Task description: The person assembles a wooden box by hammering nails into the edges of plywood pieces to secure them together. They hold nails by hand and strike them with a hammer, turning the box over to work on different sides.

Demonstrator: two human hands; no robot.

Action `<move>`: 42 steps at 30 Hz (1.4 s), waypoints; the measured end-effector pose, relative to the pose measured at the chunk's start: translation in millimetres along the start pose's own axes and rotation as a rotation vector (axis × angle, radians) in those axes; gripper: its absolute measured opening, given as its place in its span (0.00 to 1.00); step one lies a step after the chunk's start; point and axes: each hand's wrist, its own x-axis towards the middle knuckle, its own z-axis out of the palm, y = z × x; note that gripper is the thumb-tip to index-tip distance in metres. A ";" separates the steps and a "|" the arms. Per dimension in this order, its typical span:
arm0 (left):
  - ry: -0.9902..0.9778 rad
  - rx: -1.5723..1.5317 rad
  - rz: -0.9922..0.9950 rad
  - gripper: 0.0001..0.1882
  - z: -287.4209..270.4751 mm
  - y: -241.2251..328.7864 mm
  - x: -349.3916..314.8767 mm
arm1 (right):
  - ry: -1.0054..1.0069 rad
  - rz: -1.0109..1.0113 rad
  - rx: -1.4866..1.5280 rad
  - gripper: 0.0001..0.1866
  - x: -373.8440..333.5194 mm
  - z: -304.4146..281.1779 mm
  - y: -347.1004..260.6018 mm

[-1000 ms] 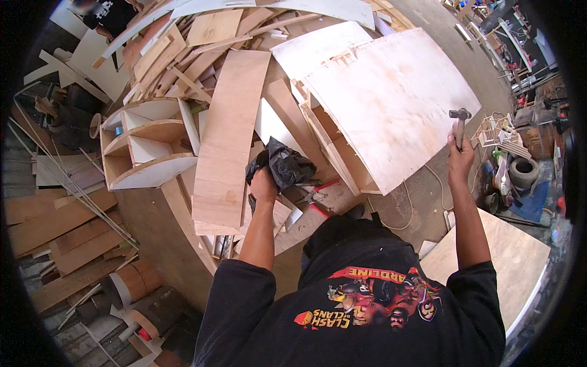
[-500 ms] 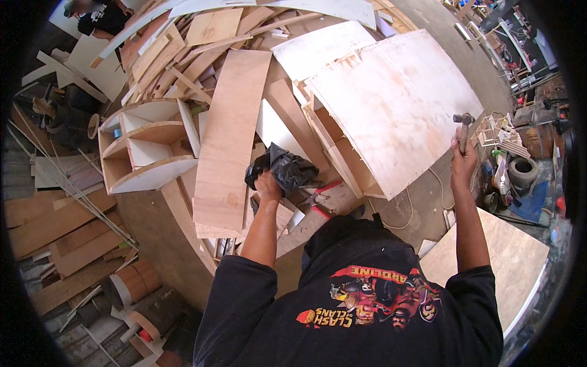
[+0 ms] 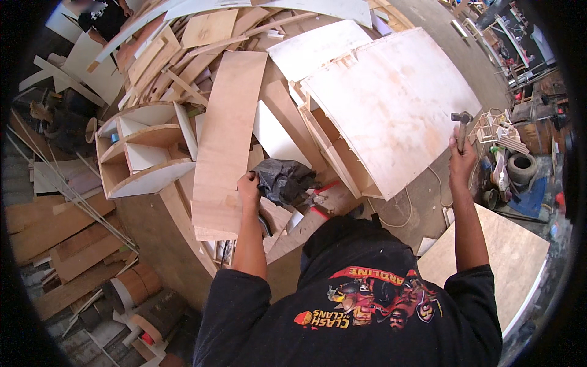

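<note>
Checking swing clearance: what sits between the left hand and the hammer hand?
In the head view, between the left hand and the right hand holding the hammer lie a crumpled black plastic bag and the large pale plywood panel.

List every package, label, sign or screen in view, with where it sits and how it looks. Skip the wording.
Printed picture on the black shirt: bottom centre, on the person's own front; cartoon figures in red, orange and yellow with curved lettering.
Black plastic bag: crumpled on the wood pieces beside the left hand; plain, no label showing.
No signs or screens can be made out.
</note>
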 end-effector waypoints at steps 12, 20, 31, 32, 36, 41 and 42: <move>-0.025 -0.989 -0.140 0.15 -71.6 148.6 -33.4 | 0.069 -0.038 0.111 0.20 -5.8 4.3 7.7; -1.259 -0.670 0.298 0.04 -68.1 301.9 -118.9 | 0.075 -0.029 0.174 0.18 -10.7 21.0 -7.2; -1.043 -0.544 0.277 0.06 46.9 404.0 -111.6 | 0.054 -0.021 0.277 0.17 -10.5 24.3 4.2; -1.015 -0.453 0.364 0.07 58.5 416.5 -105.1 | 0.007 0.005 0.269 0.17 -8.9 25.3 6.5; -0.989 -0.393 0.499 0.08 111.6 438.8 -80.0 | -0.046 0.019 0.259 0.18 -7.9 17.8 -12.9; -0.635 0.238 1.166 0.08 130.4 463.1 -66.4 | -0.031 0.014 0.233 0.19 -9.5 18.3 -12.2; -0.646 0.245 1.182 0.08 129.8 464.7 -64.7 | -0.056 0.006 0.325 0.18 -7.6 17.7 -9.4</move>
